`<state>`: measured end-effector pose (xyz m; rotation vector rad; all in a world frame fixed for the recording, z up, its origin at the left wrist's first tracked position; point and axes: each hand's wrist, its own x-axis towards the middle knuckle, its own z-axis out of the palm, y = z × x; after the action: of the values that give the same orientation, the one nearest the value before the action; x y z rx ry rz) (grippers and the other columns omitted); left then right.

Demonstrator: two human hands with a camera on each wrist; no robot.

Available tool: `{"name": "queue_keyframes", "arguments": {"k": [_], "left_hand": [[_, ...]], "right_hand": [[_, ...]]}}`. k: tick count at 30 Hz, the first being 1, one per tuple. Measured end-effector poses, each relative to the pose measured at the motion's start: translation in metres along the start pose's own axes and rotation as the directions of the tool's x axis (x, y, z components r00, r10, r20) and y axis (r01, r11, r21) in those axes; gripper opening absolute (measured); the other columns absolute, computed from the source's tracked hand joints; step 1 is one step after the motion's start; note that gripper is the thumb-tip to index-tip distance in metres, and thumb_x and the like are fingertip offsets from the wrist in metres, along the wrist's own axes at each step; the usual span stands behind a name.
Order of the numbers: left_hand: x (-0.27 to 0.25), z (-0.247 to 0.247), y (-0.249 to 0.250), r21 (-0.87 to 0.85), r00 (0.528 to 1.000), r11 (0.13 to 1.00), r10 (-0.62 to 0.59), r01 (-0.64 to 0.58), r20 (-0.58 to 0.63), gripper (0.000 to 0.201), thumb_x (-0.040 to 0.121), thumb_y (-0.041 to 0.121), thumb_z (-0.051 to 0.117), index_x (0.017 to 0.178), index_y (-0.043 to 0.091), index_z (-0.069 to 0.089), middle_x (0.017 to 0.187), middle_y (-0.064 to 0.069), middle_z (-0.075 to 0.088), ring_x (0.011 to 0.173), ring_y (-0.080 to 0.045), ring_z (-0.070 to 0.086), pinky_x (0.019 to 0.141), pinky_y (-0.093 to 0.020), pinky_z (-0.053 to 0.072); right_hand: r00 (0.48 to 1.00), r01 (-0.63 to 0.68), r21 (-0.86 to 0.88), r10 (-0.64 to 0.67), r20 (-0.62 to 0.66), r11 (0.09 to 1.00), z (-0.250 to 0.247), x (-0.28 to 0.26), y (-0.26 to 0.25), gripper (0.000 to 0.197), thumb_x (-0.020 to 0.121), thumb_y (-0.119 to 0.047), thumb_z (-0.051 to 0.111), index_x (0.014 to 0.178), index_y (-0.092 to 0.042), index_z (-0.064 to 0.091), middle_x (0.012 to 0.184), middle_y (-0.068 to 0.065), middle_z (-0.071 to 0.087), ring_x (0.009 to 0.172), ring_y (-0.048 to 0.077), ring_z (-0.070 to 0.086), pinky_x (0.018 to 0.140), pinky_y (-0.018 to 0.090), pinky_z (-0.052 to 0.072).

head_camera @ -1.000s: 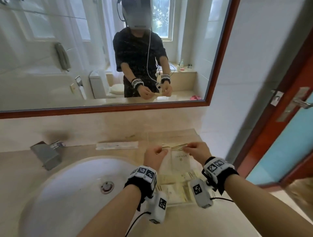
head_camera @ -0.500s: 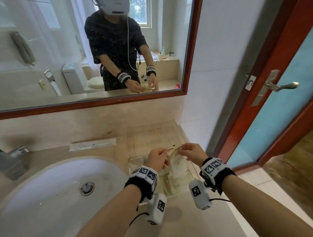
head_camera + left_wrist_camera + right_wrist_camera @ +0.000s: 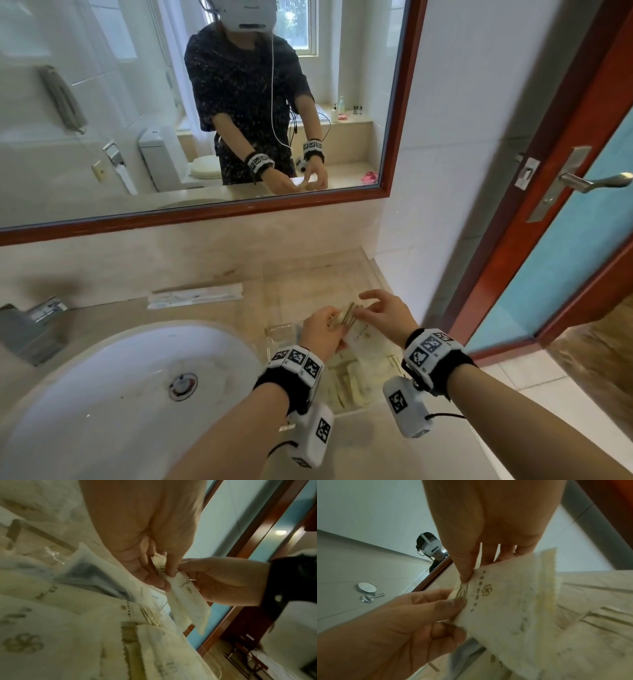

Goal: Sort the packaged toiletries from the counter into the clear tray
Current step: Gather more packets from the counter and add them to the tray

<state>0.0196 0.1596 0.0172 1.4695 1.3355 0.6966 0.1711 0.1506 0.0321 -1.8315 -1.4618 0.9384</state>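
Both hands hold one flat white packet [image 3: 361, 337] by its gold-striped top edge, up above the clear tray [image 3: 373, 274]. The left hand [image 3: 322, 330] pinches that edge between thumb and curled fingers. The right hand [image 3: 385, 313] pinches the same edge with its thumb and first finger, and its other fingers are spread out. More white packets [image 3: 356, 383] lie in the tray. A long wrapped packet [image 3: 195, 295] lies on the counter [image 3: 102, 318] behind the sink [image 3: 113, 394].

Cream sachet [image 3: 360, 337] tilted above clear tray [image 3: 274, 337] — more packets [image 3: 356, 383] inside.
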Motion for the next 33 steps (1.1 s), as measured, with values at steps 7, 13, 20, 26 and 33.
{"name": "queue_keyframes", "arguments": {"k": [7, 13, 20, 26, 33], "left_hand": [[0.012, -0.005, -0.015, -0.045, 0.99, 0.996, -0.079, 0.074, -0.117, 0.021, 0.097, 0.005, 0.046, 0.116, 0.002, 0.054, 0.09, -0.009, 0.064, 0.052, -0.012, 0.065, 0.052, -0.02, 0.055], [0.006, 0.001, -0.018, 0.503, 0.998, 0.864, 0.022, 0.007, -0.051, 0.039, 0.092, 0.028, 0.056, 0.127, 0.011, 0.051, 0.122, -0.008, 0.057, 0.115, -0.027, 0.054, 0.098, -0.04, 0.046], [-0.009, 0.003, -0.009, 0.403, 0.982, 0.896, 0.16, -0.189, 0.104, 0.045, 0.089, 0.021, 0.061, 0.131, 0.029, 0.048, 0.132, 0.001, 0.057, 0.115, -0.02, 0.059, 0.098, -0.038, 0.051], [-0.024, 0.014, -0.018, 0.452, 0.962, 0.856, 0.166, -0.25, 0.218, 0.032, 0.094, 0.017, 0.054, 0.126, 0.021, 0.056, 0.129, -0.002, 0.059, 0.115, -0.02, 0.059, 0.099, -0.036, 0.05], [-0.026, 0.021, -0.025, 0.625, 0.953, 0.743, 0.058, -0.239, 0.296, 0.039, 0.094, 0.021, 0.055, 0.132, 0.015, 0.055, 0.135, -0.005, 0.048, 0.116, -0.025, 0.056, 0.1, -0.033, 0.047]], "right_hand": [[0.977, -0.063, -0.271, 0.115, 0.181, 0.961, -0.005, -0.001, 0.007, 0.033, 0.097, -0.019, 0.048, 0.126, -0.007, 0.058, 0.126, 0.012, 0.062, 0.115, 0.027, 0.057, 0.097, 0.033, 0.044], [0.978, -0.016, -0.345, 0.087, 0.191, 0.939, -0.006, -0.006, 0.011, 0.036, 0.099, -0.017, 0.043, 0.133, -0.012, 0.053, 0.13, 0.013, 0.058, 0.095, 0.027, 0.062, 0.09, 0.031, 0.048], [0.982, -0.042, -0.5, 0.129, 0.139, 0.865, -0.021, -0.021, 0.009, 0.035, 0.094, -0.026, 0.042, 0.122, -0.024, 0.063, 0.127, 0.001, 0.062, 0.114, 0.022, 0.058, 0.098, 0.035, 0.047], [0.975, -0.058, -0.648, 0.181, 0.126, 0.76, -0.019, -0.031, 0.014, 0.034, 0.094, -0.026, 0.04, 0.116, -0.024, 0.066, 0.12, -0.002, 0.065, 0.108, 0.022, 0.061, 0.079, 0.028, 0.044], [0.948, -0.087, -0.682, 0.27, 0.166, 0.726, -0.007, -0.038, 0.03, 0.038, 0.09, -0.023, 0.043, 0.123, -0.023, 0.061, 0.126, -0.002, 0.061, 0.112, 0.021, 0.06, 0.082, 0.028, 0.045]]}}
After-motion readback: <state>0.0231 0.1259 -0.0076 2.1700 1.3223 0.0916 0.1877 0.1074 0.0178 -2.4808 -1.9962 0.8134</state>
